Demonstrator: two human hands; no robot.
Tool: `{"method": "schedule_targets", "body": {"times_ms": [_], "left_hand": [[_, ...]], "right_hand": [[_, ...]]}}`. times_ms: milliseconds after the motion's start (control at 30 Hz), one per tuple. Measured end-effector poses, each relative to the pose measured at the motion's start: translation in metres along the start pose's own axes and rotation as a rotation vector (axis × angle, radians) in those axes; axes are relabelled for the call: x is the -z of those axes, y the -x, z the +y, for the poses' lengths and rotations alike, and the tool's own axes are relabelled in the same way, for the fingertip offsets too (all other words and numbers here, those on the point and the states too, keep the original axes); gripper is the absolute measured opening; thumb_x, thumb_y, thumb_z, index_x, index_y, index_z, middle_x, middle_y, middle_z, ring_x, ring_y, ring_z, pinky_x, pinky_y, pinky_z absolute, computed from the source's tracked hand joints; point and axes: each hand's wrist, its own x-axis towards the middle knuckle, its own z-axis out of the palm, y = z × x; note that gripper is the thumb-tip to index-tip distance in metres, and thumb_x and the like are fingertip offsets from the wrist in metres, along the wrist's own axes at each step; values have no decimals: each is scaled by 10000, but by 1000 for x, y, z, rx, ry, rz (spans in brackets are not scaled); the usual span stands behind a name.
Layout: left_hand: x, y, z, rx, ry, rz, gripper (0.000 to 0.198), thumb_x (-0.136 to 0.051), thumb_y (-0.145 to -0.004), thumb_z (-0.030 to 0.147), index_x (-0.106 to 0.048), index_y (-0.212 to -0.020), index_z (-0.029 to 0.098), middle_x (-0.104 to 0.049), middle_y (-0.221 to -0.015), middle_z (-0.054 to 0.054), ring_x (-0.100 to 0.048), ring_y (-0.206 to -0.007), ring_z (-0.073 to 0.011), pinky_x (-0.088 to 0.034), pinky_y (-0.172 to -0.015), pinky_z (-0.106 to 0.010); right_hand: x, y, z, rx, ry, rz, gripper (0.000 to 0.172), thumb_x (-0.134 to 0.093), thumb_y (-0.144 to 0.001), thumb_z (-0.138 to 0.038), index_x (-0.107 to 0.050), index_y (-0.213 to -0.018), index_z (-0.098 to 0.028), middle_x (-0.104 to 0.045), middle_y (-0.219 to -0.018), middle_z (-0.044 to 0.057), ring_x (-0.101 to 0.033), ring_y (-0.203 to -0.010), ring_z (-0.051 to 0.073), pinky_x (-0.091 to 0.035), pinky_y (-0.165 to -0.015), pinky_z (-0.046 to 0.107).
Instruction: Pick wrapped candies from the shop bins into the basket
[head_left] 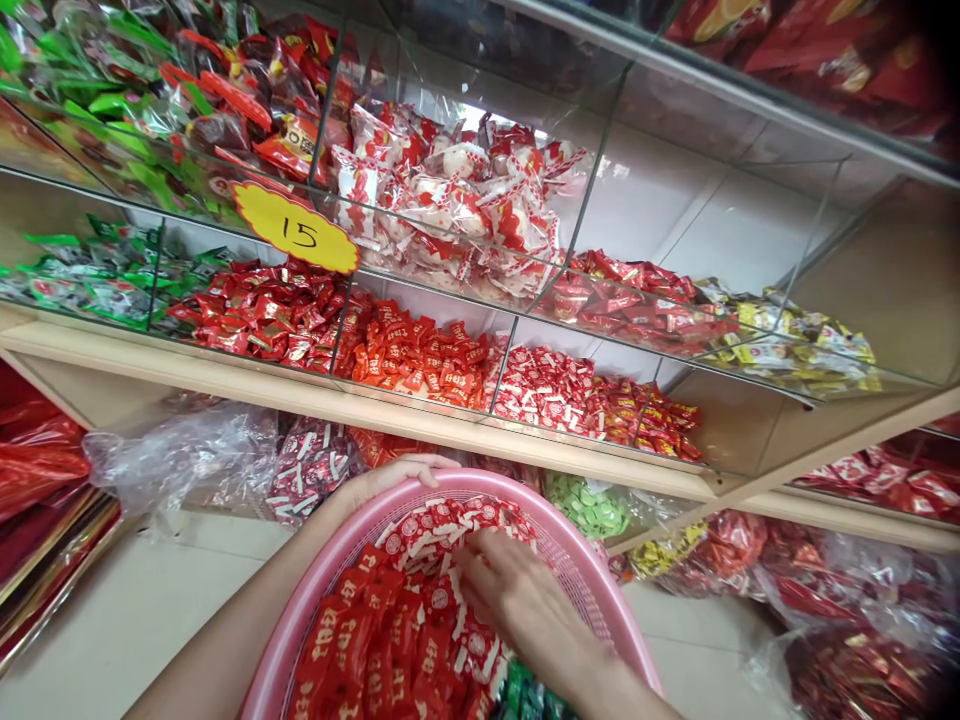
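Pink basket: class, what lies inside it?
Heaped red sweets, white-marked ones and green ones; the right hand rests among them. The floor of the basket is covered.

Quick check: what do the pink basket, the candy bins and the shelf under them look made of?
Basket: moulded plastic, slightly glossy, with a perforated mesh wall and smooth rim. Bins: clear rigid sheet, glass or acrylic, showing reflections and thin see-through edges. Shelf: probably laminated board or painted wood, matt beige, no grain visible.

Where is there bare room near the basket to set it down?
Floor tiles lie bare left of the pink basket, bordered by the clear bag; a smaller strip right of it. Under the shelf, bags crowd everything.
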Motion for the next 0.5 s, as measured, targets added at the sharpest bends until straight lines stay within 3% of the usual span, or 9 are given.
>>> {"method": "schedule_targets", "body": {"times_ms": [267, 500], "left_hand": [[-2, 4, 3, -31, -11, -8, 537, -459, -614, 143, -474, -1148, 202, -578, -1068, -11, -521, -930, -187, -373, -831, -284], [0, 2, -1, 7, 28, -2, 560, -476, -617, 175, -442, -1175, 204, -587, -1050, -26, -545, -889, -200, -401, -788, -302]], "right_hand": [[-19, -11, -19, 113, 125, -45, 91, -471, -750, -90, -481, -758, -180, -486, -796, 21, -474, -707, 146, -393, -602, 279], [-6, -3, -10, 27, -4, -87, 76, -473, -767, -161, -491, -827, -203, -476, -872, 22, -474, -788, 155, -415, -656, 278]]}}
